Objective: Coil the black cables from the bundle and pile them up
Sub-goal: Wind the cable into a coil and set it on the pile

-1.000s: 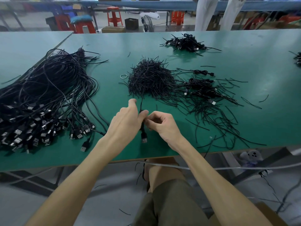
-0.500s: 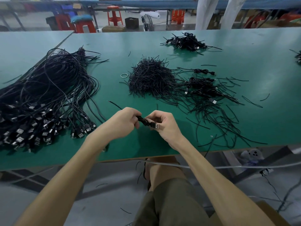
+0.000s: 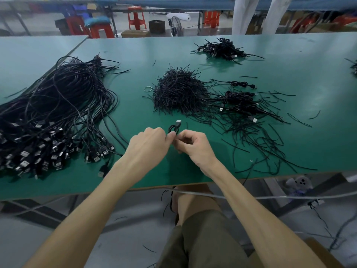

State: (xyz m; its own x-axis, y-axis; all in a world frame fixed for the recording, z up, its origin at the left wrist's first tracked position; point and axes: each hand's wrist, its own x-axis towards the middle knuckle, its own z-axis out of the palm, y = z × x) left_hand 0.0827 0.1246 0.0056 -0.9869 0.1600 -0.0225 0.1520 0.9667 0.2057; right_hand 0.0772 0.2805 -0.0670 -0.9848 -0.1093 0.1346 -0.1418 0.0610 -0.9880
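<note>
We saw both hands close together above the near middle of the flat green table [image 3: 301, 144]. The left hand [image 3: 147, 147] had its fingers curled, with thumb and forefinger pinching a small coil of thin black cable [image 3: 172, 130]. The right hand [image 3: 194, 146] was curled too, its fingertips closed on the same coil from the right. We could not tell whether the right fingers also held a tie.

The coil stood just beyond the fingertips, between the two hands and apart from the table's other wires. Its silver-tipped USB plug [image 3: 178, 122] stuck out on the far side, so the long axis ran near to far, leaning slightly right.

The big loose bundle of long black cables [image 3: 63, 113] lay well to the left. The heap of short black wire ties [image 3: 179, 91] lay straight beyond the coil. The small pile of coiled black cables [image 3: 239, 101] sat far and to the right.

We judged the coil wound but not yet laid down. The pile lay on the right hand's side, so that hand seemed better placed to carry the coil over. The left hand was nearer the bundle for the next cable.
</note>
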